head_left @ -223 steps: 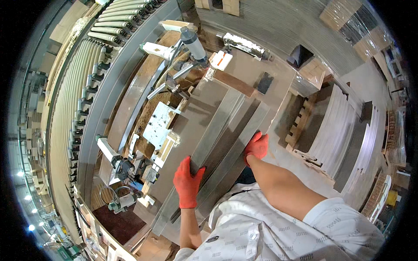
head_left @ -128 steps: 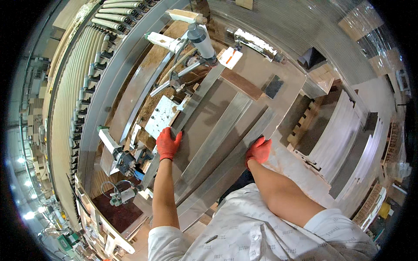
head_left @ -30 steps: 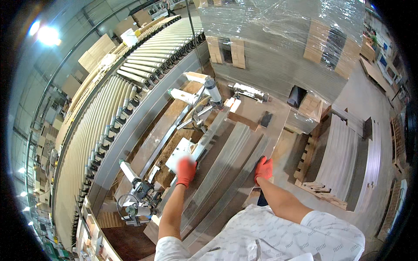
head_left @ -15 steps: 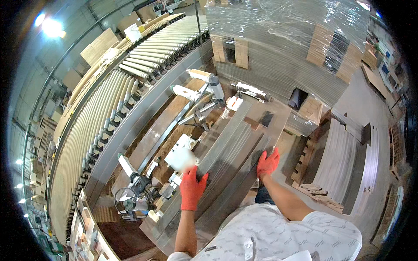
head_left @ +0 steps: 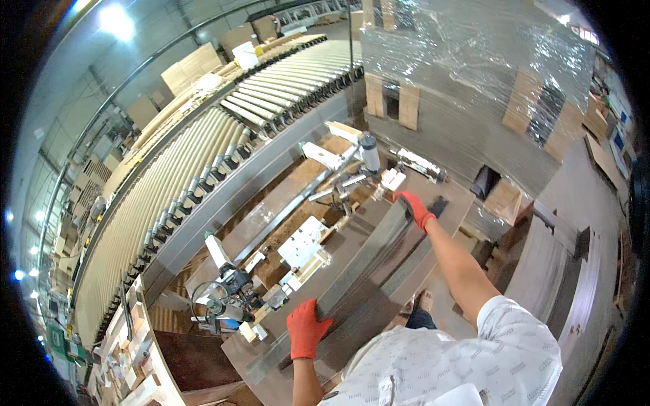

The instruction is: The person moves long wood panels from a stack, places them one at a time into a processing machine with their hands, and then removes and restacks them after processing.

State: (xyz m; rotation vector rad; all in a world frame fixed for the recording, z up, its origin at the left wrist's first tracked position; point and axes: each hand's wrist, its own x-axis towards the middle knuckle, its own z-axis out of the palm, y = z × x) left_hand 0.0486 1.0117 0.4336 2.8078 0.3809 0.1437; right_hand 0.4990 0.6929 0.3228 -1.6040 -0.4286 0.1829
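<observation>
Long dark grey strips (head_left: 362, 264) lie side by side on the brown worktop (head_left: 399, 296), running from its near left to its far right. My right hand (head_left: 416, 208), in a red glove, is at their far end, its fingers bent over the strip ends. Nearer me, my left hand (head_left: 308, 329), also red-gloved, rests against the left side of the strips. Its fingers stretch forward and its thumb stands apart over them. What lies under its palm is hidden.
Clamp-like machine units (head_left: 233, 287) and a white plate (head_left: 302, 242) line the worktop's left side. Beyond them runs a roller conveyor (head_left: 183, 162). A film-wrapped stack (head_left: 467, 101) stands at the far right, with stacked pale panels (head_left: 528, 284) nearer on the right.
My right hand has moved forward and left, from the right side of the strips to their far end. My left hand has come slightly nearer. The whole view has shifted.
</observation>
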